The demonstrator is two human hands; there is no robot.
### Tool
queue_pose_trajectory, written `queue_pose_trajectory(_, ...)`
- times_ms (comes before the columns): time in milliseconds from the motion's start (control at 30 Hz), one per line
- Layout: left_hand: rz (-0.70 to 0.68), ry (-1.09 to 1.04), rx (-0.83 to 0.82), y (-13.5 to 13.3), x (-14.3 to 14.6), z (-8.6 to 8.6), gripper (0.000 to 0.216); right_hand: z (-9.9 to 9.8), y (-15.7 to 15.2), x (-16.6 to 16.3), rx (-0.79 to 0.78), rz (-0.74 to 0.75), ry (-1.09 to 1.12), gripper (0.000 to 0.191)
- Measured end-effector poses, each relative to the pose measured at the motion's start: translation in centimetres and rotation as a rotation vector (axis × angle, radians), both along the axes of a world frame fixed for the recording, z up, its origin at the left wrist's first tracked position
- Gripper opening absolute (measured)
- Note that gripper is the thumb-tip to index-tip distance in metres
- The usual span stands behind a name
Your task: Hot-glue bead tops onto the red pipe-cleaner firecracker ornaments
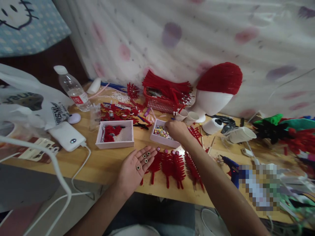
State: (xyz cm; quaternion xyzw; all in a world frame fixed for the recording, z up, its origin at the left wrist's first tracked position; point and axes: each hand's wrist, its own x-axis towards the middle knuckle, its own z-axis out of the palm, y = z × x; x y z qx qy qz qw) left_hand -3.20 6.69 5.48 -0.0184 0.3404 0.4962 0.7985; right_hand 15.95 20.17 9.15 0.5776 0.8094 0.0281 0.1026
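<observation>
My left hand point(134, 167) lies palm up with its fingers stretched flat, and several small round gold-rimmed beads point(145, 160) rest on the palm and fingers. Over a small white box point(165, 141) of colourful beads point(160, 131), my right hand point(177, 130) has its fingers curled downward into it; the fingertips are hidden. Red feather-shaped chenille pieces point(167, 166) lie in a row at the table's front, some topped with round pink-centred gems point(166, 151). Another white box point(115, 144), left of the first, contains red pieces and white pearls point(126, 135).
Behind the boxes stand a red basket point(161, 104) of chenille stems, paper cups point(192, 116) and a white mannequin head point(214, 101) in a red cap. A thread spool point(213, 126) and a blue glue gun point(232, 170) sit right. A bottle point(76, 91) and power bank point(67, 139) are left.
</observation>
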Motion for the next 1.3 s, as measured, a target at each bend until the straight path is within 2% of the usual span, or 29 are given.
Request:
queue_pose_trajectory(67,-0.005,0.056,-0.039,-0.5,0.0,-0.1,0.03,1.1,-2.4,0.8,0.095,-0.027,0.107,0.031)
queue_pose_trajectory(167,-0.019,0.105,-0.085,-1.8,0.5,-0.3,0.022,1.6,-8.6,1.6,0.271,-0.042,0.539,0.022)
queue_pose_trajectory(267,-0.082,0.046,-0.137,-4.0,1.9,-0.6,0.02,0.3,-16.1,0.9,0.269,0.024,0.883,0.015)
queue_pose_trajectory(333,-0.114,-0.014,-0.206,-5.7,3.3,-0.8,0.019,-1.1,-20.2,0.0,0.221,0.079,0.986,0.013)
queue_pose_trajectory(400,-0.135,-0.079,-0.26,-7.3,4.5,-1.4,0.021,-2.4,-22.9,-1.0,0.229,0.129,1.003,0.013)
queue_pose_trajectory(500,-0.187,-0.144,-0.297,-8.9,5.8,-2.3,0.022,-3.5,-24.8,-1.8,0.244,0.161,0.981,0.013)
queue_pose_trajectory(633,-0.197,-0.072,-0.286,-9.6,6.4,-2.7,0.019,-3.5,-25.4,-1.5,0.223,0.124,1.055,0.014)
queue_pose_trajectory(767,-0.21,0.1,-0.176,-9.4,5.4,-2.2,0.013,-4.2,-25.6,-0.3,0.341,-0.039,1.121,0.012)
queue_pose_trajectory(833,-0.237,0.235,-0.043,-8.9,4.0,-2.2,0.028,-5.6,-25.4,0.0,0.42,-0.157,1.039,0.011)
queue_pose_trajectory(900,-0.216,0.462,0.111,-8.1,2.2,-2.5,0.044,-7.3,-25.1,-0.2,0.436,-0.209,0.91,0.012)
queue_pose_trajectory(1000,-0.103,1.074,0.424,-6.9,-0.7,-3.1,0.05,-9.8,-24.5,-1.5,0.452,-0.222,0.727,0.016)
queue_pose_trajectory(1100,-0.152,1.629,0.675,-6.3,-2.8,-3.6,0.04,-11.1,-23.8,-3.0,0.527,-0.284,0.623,0.016)
queue_pose_trajectory(1167,-0.188,1.862,0.748,-6.3,-3.3,-4.0,0.033,-11.5,-23.3,-3.6,0.557,-0.329,0.606,0.014)
queue_pose_trajectory(1300,-0.262,2.183,0.749,-6.3,-3.2,-4.7,0.03,-11.7,-22.5,-4.1,0.572,-0.366,0.631,0.014)
